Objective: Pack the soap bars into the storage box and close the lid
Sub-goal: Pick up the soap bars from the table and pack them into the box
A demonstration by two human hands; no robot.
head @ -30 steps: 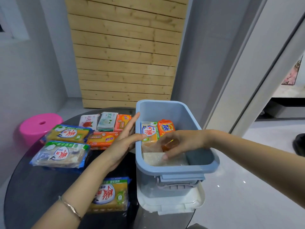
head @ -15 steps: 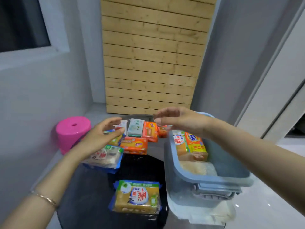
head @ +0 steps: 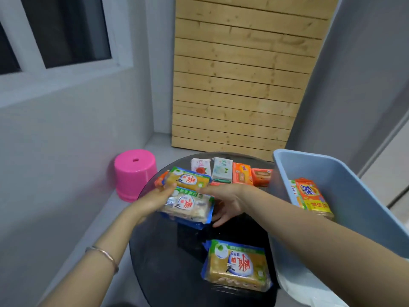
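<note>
A blue storage box (head: 345, 187) stands open at the right of the round black table (head: 168, 260), with a Tide soap pack (head: 309, 193) and others upright inside. A pale soap multipack (head: 188, 206) lies mid-table. My left hand (head: 152, 201) holds its left edge and my right hand (head: 225, 202) touches its right edge. A yellow multipack (head: 190, 179) lies just behind it, and another yellow multipack (head: 236, 264) sits near the front. Small soap bars (head: 222, 168) line the table's far edge.
A pink plastic stool (head: 132, 173) stands on the floor left of the table. A wooden slat panel (head: 241, 85) leans against the back wall. The white lid (head: 309, 291) lies under the box at the lower right.
My right hand left the box and crossed left to the pale multipack. My left hand moved onto that pack's left edge. The view swung left.
</note>
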